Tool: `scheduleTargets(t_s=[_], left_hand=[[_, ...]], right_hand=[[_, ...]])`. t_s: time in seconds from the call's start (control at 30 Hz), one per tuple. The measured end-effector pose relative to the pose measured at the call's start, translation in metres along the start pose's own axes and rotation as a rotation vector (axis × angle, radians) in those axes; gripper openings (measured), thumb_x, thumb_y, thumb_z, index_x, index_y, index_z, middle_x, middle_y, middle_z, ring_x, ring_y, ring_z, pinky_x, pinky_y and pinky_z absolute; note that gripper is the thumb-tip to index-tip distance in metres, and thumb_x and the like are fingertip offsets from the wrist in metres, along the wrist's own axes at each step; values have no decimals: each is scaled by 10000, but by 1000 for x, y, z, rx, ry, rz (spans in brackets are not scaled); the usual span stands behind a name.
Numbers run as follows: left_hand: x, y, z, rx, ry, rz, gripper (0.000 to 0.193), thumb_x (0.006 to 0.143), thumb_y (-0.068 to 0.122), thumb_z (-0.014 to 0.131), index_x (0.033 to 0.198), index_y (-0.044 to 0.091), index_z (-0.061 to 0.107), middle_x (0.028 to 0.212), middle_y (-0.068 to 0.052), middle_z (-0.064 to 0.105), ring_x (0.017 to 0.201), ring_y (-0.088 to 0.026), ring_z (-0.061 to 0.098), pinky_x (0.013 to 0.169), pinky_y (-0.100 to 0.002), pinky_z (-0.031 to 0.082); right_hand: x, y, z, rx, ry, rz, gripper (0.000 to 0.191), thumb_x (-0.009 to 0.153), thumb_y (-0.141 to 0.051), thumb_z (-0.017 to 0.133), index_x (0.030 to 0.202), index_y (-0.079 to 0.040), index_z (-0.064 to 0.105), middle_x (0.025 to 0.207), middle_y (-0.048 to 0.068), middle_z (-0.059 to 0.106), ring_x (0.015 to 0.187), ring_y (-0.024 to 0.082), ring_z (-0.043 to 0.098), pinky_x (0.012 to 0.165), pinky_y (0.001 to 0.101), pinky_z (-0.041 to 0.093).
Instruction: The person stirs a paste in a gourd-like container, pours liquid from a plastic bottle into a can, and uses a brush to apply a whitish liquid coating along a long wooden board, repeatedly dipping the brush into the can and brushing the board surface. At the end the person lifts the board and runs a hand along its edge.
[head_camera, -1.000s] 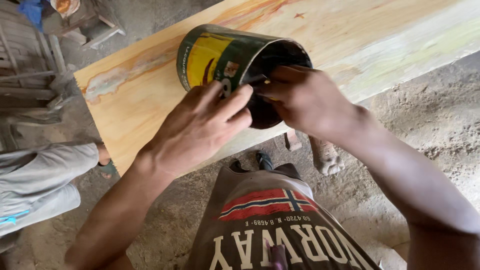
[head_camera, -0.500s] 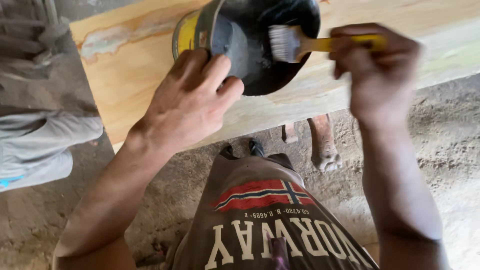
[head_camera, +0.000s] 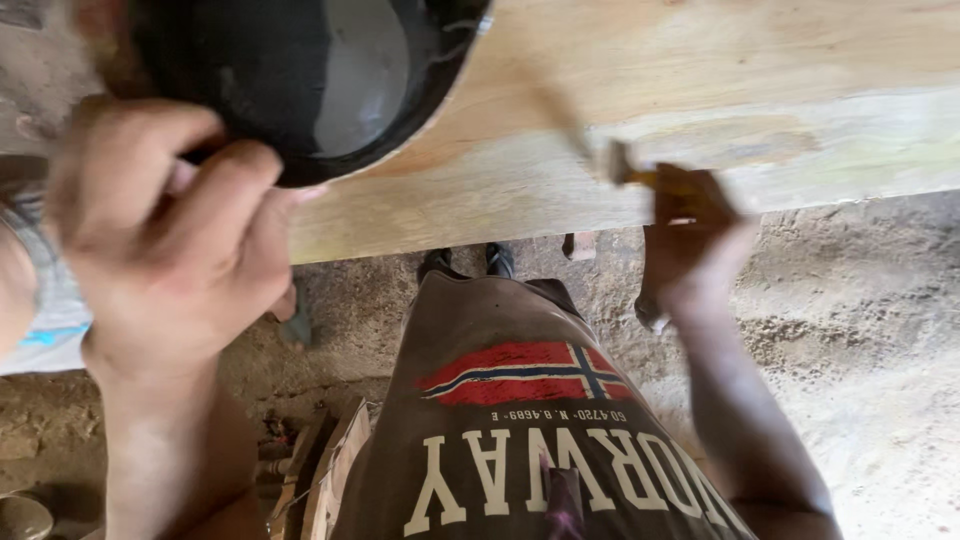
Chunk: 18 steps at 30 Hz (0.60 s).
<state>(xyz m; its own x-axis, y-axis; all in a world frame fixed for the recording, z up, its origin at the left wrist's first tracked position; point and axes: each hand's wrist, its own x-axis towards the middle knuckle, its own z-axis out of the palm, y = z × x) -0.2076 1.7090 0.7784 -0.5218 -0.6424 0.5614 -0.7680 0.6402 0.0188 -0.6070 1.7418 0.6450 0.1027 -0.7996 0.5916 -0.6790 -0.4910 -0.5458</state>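
My left hand (head_camera: 170, 240) grips the rim of a black tin can (head_camera: 300, 80), tilted so its open mouth faces me, with pale liquid inside. The can fills the upper left of the view. My right hand (head_camera: 690, 235) holds a small paintbrush (head_camera: 615, 160) by its yellow handle. The brush is blurred and its bristles touch the front face of a long pale wooden plank (head_camera: 720, 90). The plank runs across the top of the view, in front of my body.
Sandy dirt ground (head_camera: 880, 330) lies below the plank. Another person's grey-trousered leg (head_camera: 40, 330) shows at the left edge. Scrap wood pieces (head_camera: 330, 470) lie by my feet. A round dark container (head_camera: 20, 515) sits at the bottom left corner.
The brush came out of the can and moved down and right onto the plank. The can has come closer to the camera and shifted left.
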Motion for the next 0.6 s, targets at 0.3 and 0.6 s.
scheduleTargets(t_s=[0.3,0.6], left_hand=[[-32,-6,-16,-139,-42,-397,186,940,6,811,1067,-51,687,1118,-164,588,811,-204,541,656,-288,398],[-44,3,-11,-113,-28,-332,214,918,20,847,1055,-52,700,1062,-162,579,799,-216,517,658,-302,382]], right_hand=[[10,-25,68,122,-267,83,154,1019,58,580,1036,6,724,844,120,693,537,100,509,383,257,409],[5,89,-49,-404,57,240,194,1129,31,610,1027,-28,764,796,48,710,537,41,480,449,193,334]])
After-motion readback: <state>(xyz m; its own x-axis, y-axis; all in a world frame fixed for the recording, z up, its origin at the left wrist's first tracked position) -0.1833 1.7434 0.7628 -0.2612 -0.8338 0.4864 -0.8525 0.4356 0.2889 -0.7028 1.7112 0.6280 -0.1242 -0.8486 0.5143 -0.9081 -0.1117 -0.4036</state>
